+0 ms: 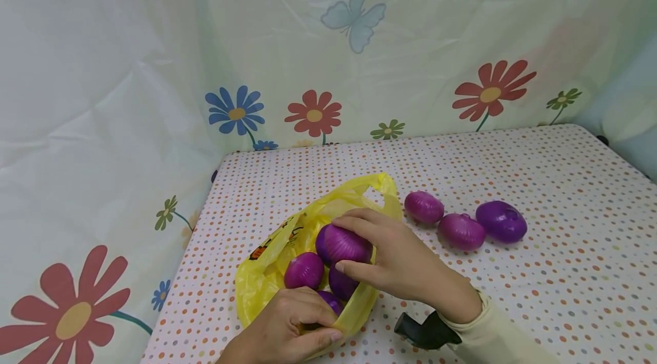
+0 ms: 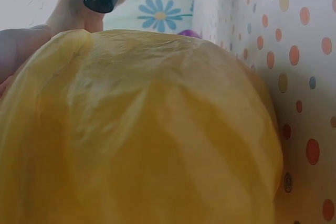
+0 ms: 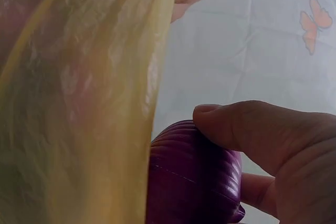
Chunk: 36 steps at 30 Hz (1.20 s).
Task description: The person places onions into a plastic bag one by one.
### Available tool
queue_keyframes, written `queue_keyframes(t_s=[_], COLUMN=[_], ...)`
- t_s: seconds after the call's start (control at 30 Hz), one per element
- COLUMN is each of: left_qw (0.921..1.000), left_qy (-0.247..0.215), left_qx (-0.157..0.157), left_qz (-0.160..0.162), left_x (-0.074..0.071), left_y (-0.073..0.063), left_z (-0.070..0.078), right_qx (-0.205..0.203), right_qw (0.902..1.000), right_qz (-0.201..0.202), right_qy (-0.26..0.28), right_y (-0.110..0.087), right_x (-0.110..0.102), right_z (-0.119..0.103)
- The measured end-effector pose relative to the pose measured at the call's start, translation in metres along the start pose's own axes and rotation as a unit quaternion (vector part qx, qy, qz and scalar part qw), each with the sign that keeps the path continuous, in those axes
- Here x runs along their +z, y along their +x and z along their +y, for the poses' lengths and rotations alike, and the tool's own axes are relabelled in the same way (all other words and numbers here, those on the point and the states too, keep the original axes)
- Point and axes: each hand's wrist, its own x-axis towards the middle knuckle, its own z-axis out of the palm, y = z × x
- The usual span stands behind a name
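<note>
A yellow plastic bag [image 1: 256, 290] stands with its mouth open on the table, several purple onions [image 1: 304, 271] inside it. At the near side of the mouth, my left hand [image 1: 290, 321] pinches the bag's rim between thumb and fingers. My right hand [image 1: 405, 255] reaches over the right rim and grips a purple onion [image 1: 349, 245] above the others. In the right wrist view the thumb presses on this onion [image 3: 191, 174], partly hidden behind the bag. The bag's bulging side [image 2: 142, 129] fills most of the left wrist view and hides the left fingers.
Right of the bag, a group of three purple onions [image 1: 462, 231] lies on the dotted tablecloth [image 1: 564, 210]. A black wrist device [image 1: 426, 331] sits at the right sleeve. Behind the table hangs a flowered curtain [image 1: 410, 56].
</note>
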Motion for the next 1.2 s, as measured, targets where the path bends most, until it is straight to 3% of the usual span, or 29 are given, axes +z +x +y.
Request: queue_keyframes(t_s=[0.5, 0.9, 1.2], left_qw=[1.0000, 1.0000, 0.9999], left_qy=[-0.003, 0.008, 0.013], left_qx=[-0.002, 0.002, 0.003], left_qz=[0.000, 0.003, 0.009], left_x=[0.000, 0.000, -0.001], left_y=[0.000, 0.000, -0.002], left_z=[0.000, 0.000, -0.001], right_qx=[-0.007, -0.003, -0.011], right_qw=[0.9991, 0.9987, 0.9995], right_qz=[-0.042, -0.048, -0.008], right_qy=[0.006, -0.016, -0.028], right_y=[0.004, 0.000, -0.007], right_x=[0.022, 0.022, 0.011], right_z=[-0.003, -0.001, 0.000])
